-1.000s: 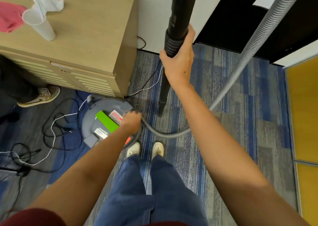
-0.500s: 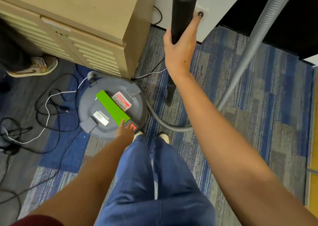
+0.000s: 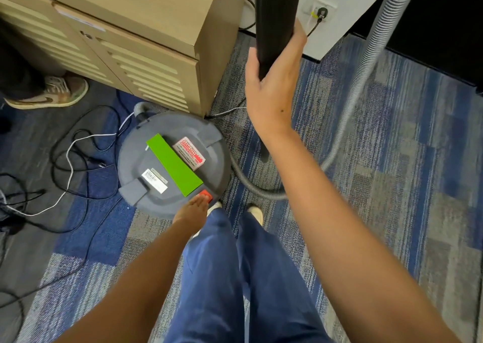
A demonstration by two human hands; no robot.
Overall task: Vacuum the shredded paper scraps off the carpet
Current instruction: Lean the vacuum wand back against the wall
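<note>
The left hand (image 3: 194, 209), arm stretched down, lays straight fingers (image 3: 200, 201) on the red switch (image 3: 205, 193) at the near rim of the grey vacuum canister (image 3: 141, 157), which stands on the carpet (image 3: 392, 186) by the corner of the cabinet (image 3: 156, 16). The right hand (image 3: 271, 86) curls round the upright black wand (image 3: 274, 16).

Single head cam, wide-angle, pointing fwd & steeply down onto carpet (image 3: 392, 212) from standing height.
</note>
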